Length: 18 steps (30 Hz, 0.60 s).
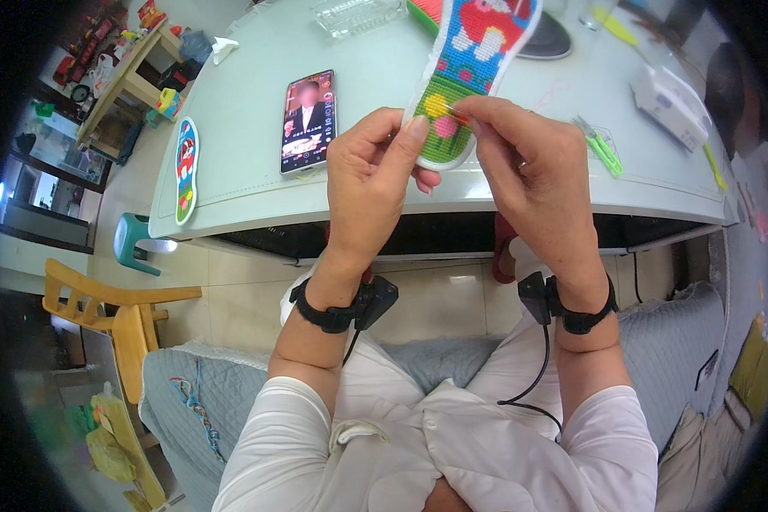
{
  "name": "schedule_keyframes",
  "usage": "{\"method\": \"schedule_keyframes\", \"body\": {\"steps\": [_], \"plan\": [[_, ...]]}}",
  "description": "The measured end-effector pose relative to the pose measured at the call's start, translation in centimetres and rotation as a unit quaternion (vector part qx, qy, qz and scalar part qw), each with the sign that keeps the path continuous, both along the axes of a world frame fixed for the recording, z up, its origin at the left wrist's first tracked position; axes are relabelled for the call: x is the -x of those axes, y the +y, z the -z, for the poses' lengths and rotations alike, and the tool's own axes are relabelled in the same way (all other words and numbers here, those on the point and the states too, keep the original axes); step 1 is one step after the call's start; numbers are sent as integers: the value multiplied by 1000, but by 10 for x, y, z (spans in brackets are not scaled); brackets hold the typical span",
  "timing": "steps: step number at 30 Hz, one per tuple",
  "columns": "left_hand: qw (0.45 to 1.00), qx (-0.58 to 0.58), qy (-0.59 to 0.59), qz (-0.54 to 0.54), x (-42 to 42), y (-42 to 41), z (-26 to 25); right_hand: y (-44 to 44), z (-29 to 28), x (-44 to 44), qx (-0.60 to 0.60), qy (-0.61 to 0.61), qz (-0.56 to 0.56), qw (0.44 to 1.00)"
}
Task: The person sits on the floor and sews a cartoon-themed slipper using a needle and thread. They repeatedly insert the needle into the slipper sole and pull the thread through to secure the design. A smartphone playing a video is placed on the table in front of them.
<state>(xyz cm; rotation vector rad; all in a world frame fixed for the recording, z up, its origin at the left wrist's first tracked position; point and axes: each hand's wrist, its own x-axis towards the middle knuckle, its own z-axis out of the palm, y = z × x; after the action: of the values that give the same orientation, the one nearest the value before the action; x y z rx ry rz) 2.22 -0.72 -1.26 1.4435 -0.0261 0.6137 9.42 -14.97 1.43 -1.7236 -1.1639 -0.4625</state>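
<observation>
A cross-stitched shoe insole (464,80) with white edging and a red, blue and green pattern is held up over the near edge of the table. My left hand (374,182) grips its lower left edge, thumb on top and fingers beneath. My right hand (531,166) is at its right side, thumb and forefinger pinched together by the yellow and pink flowers; whatever lies between the fingertips is too small to make out. A second, similar insole (186,171) lies at the table's left edge. Green-handled thread snips (600,147) rest to the right of my right hand.
On the pale table (243,147) are a lit smartphone (307,125), a clear plastic tray (357,16), a crumpled tissue (224,49) and a white device (670,105). A teal stool (134,243) and wooden chair (125,307) stand left. Bundled colored threads (200,409) lie on the grey seat cover.
</observation>
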Motion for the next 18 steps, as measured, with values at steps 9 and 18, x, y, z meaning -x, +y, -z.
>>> {"method": "schedule_keyframes", "body": {"steps": [9,18], "plan": [[1000,-18,-4,-4,-1,-2,1,-4,-1,0,23,-3,13,1000],[998,-50,-9,-32,-3,-7,2,-5,0,-3,13,-15,13,1000]]}}
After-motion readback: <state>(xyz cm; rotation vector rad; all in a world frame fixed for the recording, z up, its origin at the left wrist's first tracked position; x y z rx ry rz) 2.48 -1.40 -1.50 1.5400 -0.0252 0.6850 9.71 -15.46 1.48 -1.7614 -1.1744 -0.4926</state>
